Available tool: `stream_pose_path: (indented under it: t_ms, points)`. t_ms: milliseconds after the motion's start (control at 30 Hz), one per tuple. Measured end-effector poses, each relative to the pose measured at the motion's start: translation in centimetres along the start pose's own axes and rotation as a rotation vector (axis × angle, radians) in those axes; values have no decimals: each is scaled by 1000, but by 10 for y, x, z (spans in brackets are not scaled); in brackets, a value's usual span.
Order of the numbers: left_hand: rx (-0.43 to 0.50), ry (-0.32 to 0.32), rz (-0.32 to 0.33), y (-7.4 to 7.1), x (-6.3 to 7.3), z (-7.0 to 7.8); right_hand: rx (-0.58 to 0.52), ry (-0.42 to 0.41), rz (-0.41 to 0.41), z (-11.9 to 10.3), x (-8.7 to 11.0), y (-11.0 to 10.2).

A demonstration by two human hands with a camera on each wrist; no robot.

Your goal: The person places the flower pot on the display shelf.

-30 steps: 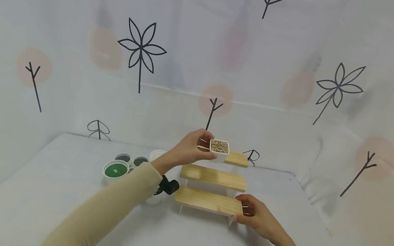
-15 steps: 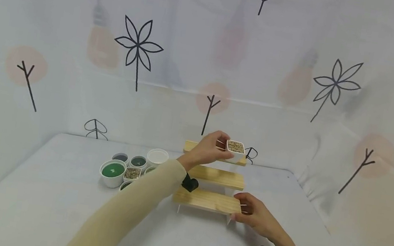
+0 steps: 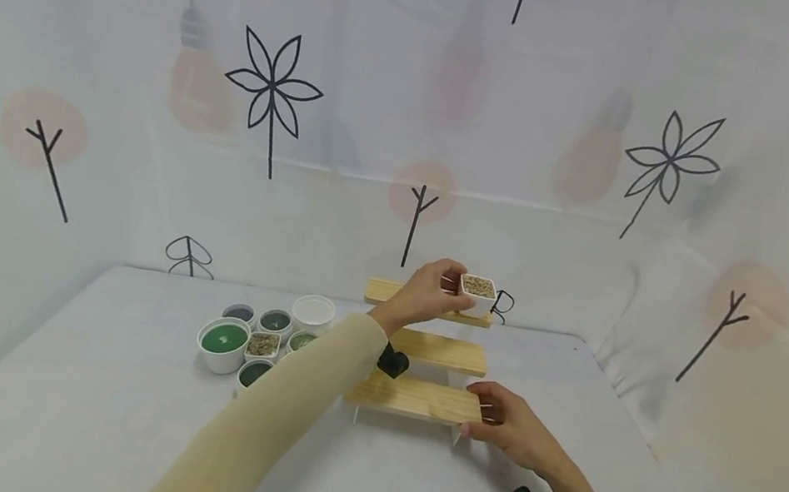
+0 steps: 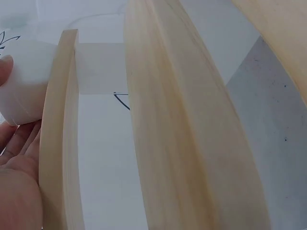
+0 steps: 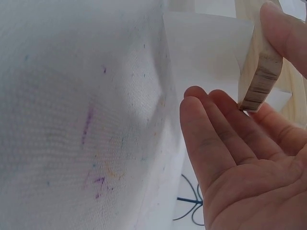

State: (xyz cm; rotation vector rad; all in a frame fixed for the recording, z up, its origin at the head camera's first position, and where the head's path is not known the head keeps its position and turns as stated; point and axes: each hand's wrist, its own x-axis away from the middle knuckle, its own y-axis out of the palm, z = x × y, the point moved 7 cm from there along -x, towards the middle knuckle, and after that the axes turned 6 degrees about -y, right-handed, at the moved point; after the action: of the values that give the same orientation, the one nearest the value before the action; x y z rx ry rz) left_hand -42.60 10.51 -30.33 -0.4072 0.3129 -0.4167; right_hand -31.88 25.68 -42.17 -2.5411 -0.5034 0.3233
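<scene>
A small white square pot [image 3: 479, 302] filled with tan granules is at the right end of the top board [image 3: 382, 291] of a three-tier wooden stand. My left hand [image 3: 425, 294] holds the pot from its left side, thumb in front. In the left wrist view, the pot [image 4: 29, 79] meets the edge of a board [image 4: 53, 124]; whether it bears full weight there, I cannot tell. My right hand [image 3: 518, 433] grips the right end of the lowest board [image 3: 418, 399]. Its thumb [image 5: 283, 31] lies on the board's end [image 5: 261, 79] in the right wrist view, with other fingers extended beyond.
Left of the stand, several round white cups sit clustered, among them a green-filled one [image 3: 224, 337] and a white one [image 3: 313, 312]. A square pot of granules [image 3: 263, 345] stands among them. White cloth [image 3: 78, 395] covers the table, and a patterned curtain [image 3: 351, 122] hangs behind.
My left hand has carried the pot rightward and slightly down to the top board's right end, uncovering the cups at left. My right hand keeps its hold on the lowest board.
</scene>
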Motion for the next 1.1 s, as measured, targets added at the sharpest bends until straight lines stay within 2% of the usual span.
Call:
stream_pose_path:
  t_ms: [300,433,567,700,867,1100]
  points:
    - [1,-27,-20,1,1,2,0,7,3,-2,1,-1]
    - [5,-43,-26,-3,6,3,-3,-11,-6,-3,0,0]
    - [-18,-22,-13,-10,14,6,-1,-31,-4,-3,0,-1]
    - [-21,8,7,-19,27,9,-19,-22,-12,0,0,1]
    - [6,61,9,-25,50,11,-28,-16,-19,2,1,4]
    - [-53,127,7,-37,88,7,5,-35,-7,1,0,2]
